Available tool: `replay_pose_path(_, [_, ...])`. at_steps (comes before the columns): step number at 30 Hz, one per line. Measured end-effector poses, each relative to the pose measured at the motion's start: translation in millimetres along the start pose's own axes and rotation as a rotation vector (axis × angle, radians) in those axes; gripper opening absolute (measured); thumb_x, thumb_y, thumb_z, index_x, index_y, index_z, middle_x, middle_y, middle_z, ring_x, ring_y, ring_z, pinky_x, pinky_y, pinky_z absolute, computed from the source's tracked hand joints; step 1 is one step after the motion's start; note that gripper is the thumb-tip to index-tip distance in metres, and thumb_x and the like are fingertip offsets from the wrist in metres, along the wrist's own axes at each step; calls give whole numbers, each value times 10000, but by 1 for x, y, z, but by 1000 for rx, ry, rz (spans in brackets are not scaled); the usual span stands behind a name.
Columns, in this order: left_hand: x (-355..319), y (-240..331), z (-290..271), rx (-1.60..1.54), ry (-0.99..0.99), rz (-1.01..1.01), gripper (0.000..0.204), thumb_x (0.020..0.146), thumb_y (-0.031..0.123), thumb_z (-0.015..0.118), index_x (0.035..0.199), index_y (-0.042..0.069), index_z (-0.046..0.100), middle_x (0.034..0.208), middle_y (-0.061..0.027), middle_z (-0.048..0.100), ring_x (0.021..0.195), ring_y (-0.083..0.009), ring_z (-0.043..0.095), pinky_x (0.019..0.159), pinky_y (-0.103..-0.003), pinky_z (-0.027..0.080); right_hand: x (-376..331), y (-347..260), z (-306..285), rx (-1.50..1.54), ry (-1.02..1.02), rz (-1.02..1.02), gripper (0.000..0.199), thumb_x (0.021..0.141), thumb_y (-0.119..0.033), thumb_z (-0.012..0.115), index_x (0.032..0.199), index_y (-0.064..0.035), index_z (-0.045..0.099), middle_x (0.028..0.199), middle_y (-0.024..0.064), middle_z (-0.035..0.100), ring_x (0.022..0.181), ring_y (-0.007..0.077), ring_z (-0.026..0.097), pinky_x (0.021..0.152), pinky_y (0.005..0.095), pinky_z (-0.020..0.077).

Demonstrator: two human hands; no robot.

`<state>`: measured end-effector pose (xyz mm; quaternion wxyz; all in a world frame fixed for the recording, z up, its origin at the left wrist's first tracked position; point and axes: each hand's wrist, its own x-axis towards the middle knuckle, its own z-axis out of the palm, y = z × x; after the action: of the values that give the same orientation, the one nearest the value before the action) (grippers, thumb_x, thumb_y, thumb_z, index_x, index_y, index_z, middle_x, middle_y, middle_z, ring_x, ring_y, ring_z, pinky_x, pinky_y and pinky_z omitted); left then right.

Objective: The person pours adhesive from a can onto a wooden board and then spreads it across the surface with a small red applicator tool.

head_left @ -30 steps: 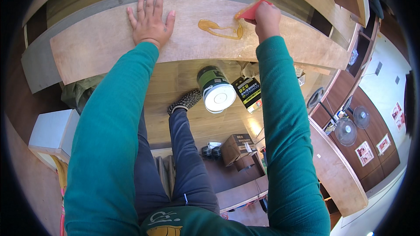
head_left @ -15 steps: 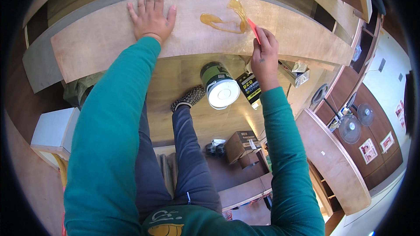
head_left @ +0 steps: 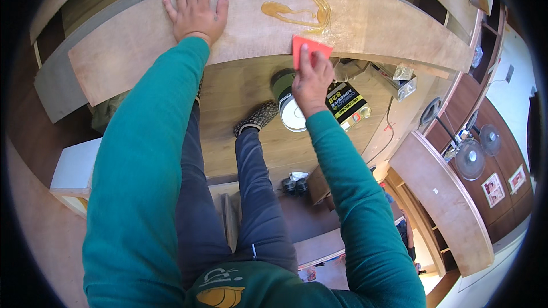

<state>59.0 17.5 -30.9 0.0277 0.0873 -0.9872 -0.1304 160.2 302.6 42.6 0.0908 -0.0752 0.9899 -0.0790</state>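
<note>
A long curved plywood panel [head_left: 130, 34] lies across the far side in front of me. My left hand [head_left: 198, 16] is spread flat on it, left of the middle. A looped streak of amber glue [head_left: 324, 14] lies on the panel, to the right of that hand. Between the fingers and thumb of my right hand [head_left: 312, 77] is a flat red spreader [head_left: 309, 45]. Its blade sits at the panel's near edge, just below the glue. Whether the blade touches the wood I cannot tell.
Below the panel stand a green and white bucket [head_left: 281, 86], partly behind my right hand, and a black and yellow container [head_left: 349, 102]. A white-topped box [head_left: 77, 165] is at left. Another curved panel [head_left: 442, 199] and fans [head_left: 470, 159] are at right.
My right hand has moved left and nearer to me with the spreader, whose broad face now shows. The glue streak's right side has grown wider. My left hand stays flat on the panel.
</note>
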Motion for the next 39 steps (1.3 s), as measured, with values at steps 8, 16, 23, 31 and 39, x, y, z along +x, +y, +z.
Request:
replay_pose_path(8, [-2,-5,2,17,7,-14,665,992,577,427,1563,239,387,1643,-32,333,1552,-269,195,1243,-610,19,26,5,-67,91,74,45,540,817,-57,638,1337,-199,652,1264,149,572,1128,365,534,937,480,435])
replay_pose_path(16, [0,-7,7,1,64,27,680,982,575,455,1561,226,389,1639,-33,338,1549,-266,204,1234,-615,41,165,79,-63,-218,3,-94,365,907,-142,572,1226,-242,715,1138,29,707,1070,347,619,853,485,530])
replay_pose_path(23, [1,-9,10,13,56,23,685,988,586,436,1566,222,383,1649,-37,324,1556,-264,187,1240,-609,32,140,84,-53,-7,-121,-283,312,899,-128,603,1169,-199,740,1103,59,707,980,349,658,846,472,558])
replay_pose_path(31, [2,-6,9,4,41,16,692,990,597,420,1573,226,370,1654,-35,314,1560,-259,176,1245,-598,10,37,68,-64,43,-255,-295,323,868,-31,591,1157,-118,706,1088,101,686,1007,347,640,876,467,528])
replay_pose_path(39, [1,5,-5,116,-108,-53,754,964,542,490,1589,152,327,1674,-88,253,1569,-302,135,1253,-587,44,38,28,-92,514,-227,-25,305,949,-18,596,1252,-16,630,1186,186,643,1111,395,605,940,408,507])
